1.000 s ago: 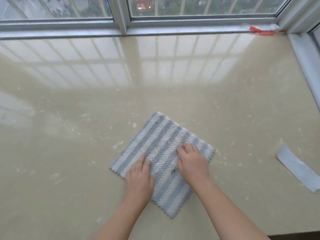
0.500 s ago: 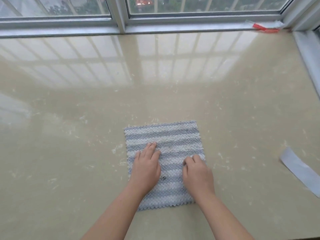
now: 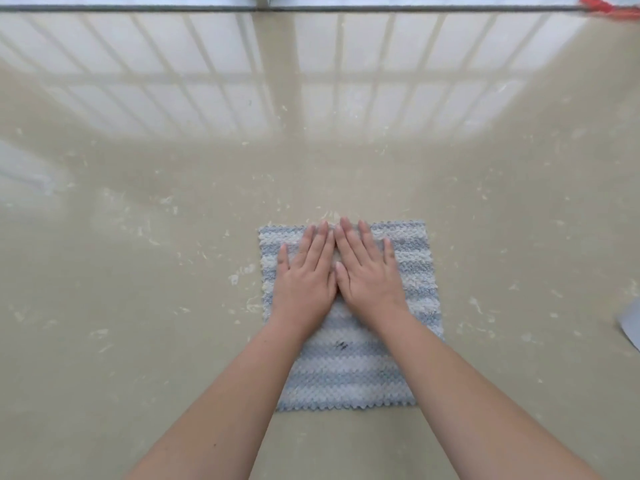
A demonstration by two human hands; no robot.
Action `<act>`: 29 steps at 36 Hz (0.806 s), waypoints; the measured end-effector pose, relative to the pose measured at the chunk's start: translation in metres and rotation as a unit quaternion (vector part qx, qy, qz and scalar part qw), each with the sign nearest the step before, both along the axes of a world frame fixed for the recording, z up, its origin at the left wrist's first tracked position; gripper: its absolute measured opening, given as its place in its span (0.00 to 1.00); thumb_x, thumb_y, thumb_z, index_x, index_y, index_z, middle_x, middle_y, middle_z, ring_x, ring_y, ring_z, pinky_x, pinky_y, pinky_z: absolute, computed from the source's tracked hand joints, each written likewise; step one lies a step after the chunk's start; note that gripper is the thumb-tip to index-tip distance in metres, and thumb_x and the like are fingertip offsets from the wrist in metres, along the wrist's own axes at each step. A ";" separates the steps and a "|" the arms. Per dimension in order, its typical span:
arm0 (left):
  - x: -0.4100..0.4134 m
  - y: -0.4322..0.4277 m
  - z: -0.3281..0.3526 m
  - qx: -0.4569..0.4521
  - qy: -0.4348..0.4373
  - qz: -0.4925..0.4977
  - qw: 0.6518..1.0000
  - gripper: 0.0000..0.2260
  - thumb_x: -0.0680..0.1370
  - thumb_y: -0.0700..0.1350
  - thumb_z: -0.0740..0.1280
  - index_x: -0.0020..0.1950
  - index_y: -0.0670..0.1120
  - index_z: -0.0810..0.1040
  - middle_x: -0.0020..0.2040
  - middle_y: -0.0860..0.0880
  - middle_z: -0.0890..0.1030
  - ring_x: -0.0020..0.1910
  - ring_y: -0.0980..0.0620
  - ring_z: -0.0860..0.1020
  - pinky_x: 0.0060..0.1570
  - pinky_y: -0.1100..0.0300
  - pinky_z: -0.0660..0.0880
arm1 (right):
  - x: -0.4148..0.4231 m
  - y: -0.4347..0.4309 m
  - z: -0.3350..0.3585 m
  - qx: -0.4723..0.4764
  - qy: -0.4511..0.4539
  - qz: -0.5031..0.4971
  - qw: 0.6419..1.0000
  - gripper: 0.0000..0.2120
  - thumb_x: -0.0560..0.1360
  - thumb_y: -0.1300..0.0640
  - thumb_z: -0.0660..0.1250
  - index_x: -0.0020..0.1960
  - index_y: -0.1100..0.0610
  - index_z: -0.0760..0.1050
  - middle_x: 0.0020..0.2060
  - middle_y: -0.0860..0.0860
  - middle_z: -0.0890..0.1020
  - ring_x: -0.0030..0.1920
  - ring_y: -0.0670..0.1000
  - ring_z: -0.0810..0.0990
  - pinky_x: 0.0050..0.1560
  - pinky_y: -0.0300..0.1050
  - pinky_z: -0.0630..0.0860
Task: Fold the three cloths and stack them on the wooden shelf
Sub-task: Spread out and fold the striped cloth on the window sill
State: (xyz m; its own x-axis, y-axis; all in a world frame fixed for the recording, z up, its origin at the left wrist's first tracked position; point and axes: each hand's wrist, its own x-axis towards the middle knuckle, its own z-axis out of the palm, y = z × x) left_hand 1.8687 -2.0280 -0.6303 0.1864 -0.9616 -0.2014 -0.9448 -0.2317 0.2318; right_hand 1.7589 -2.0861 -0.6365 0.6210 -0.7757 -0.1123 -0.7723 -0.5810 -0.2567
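Observation:
A square cloth [image 3: 349, 372] with blue and white stripes lies flat on the beige stone sill [image 3: 138, 306], its edges square to me. My left hand [image 3: 304, 275] and my right hand [image 3: 367, 271] press flat on its far half, side by side, fingers straight and pointing away from me. The fingertips reach the cloth's far edge. A small dark mark shows on the cloth between my wrists. No other cloth and no wooden shelf are in view.
The sill is wide and glossy, flecked with pale scratches. A window frame [image 3: 311, 6] runs along its far edge, with a red scrap [image 3: 602, 6] at the far right. A grey-white strip [image 3: 632, 323] lies at the right edge.
The cloth turned from diagonal to square with me. Both hands slid forward to its far half, fingers flattening out, and came together side by side.

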 end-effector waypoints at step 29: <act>-0.027 0.056 -0.019 -0.063 0.011 -0.016 0.998 0.23 0.82 0.50 0.40 0.77 0.46 0.45 0.77 0.52 0.41 0.76 0.54 0.44 0.72 0.48 0.45 | -0.039 0.053 -0.012 -0.033 0.008 -0.002 0.999 0.27 0.80 0.48 0.43 0.77 0.53 0.44 0.76 0.47 0.43 0.76 0.50 0.43 0.72 0.57 0.45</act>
